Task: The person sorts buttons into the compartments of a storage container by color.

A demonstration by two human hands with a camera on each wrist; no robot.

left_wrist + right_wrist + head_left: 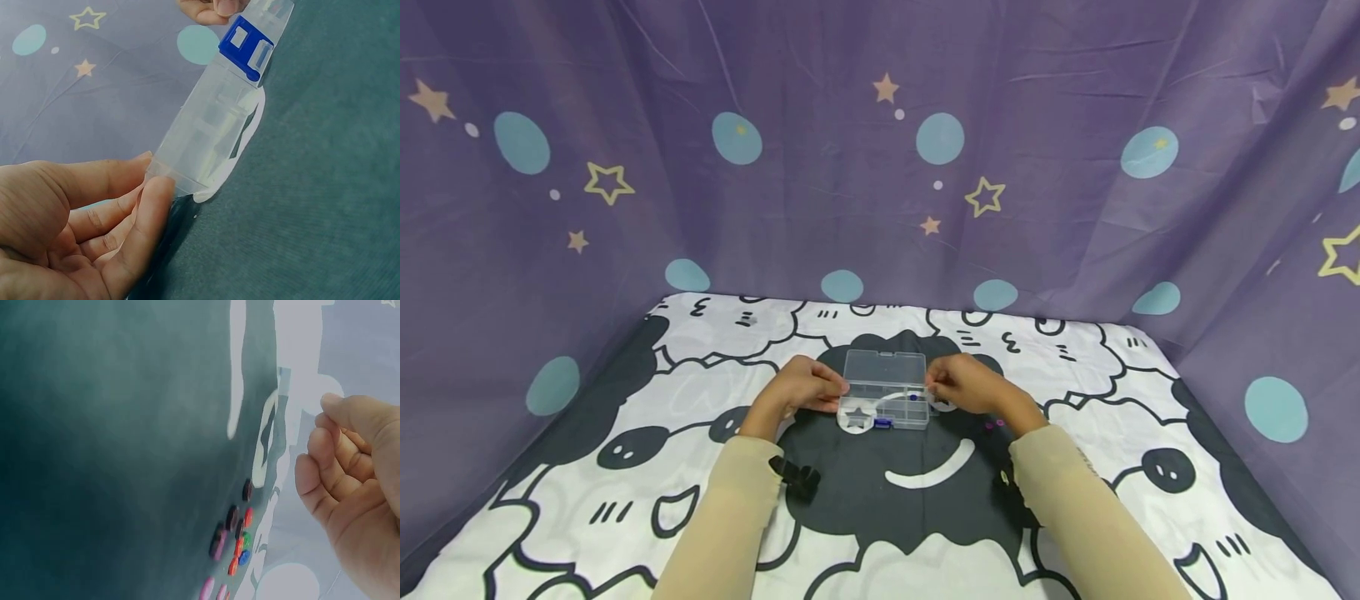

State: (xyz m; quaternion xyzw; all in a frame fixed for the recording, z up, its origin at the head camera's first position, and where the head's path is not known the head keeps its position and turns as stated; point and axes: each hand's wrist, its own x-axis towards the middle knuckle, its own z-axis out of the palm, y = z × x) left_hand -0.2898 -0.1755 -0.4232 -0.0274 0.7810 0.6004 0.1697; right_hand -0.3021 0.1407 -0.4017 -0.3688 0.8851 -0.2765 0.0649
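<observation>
A clear plastic compartment box lies on the dark patch of the cloth, its lid raised at the back. One small blue piece shows inside. The front carries a blue latch. My left hand pinches the box's left end between thumb and fingers, plain in the left wrist view. Over the box's right edge is my right hand, fingers curled. In the right wrist view its thumb and index fingertips meet; I cannot tell whether something tiny is between them.
Several small round coloured pieces, black, red, green, blue and purple, lie on the dark cloth near my right forearm. A cartoon-print cloth covers the table. Behind it hangs a purple curtain with stars and dots.
</observation>
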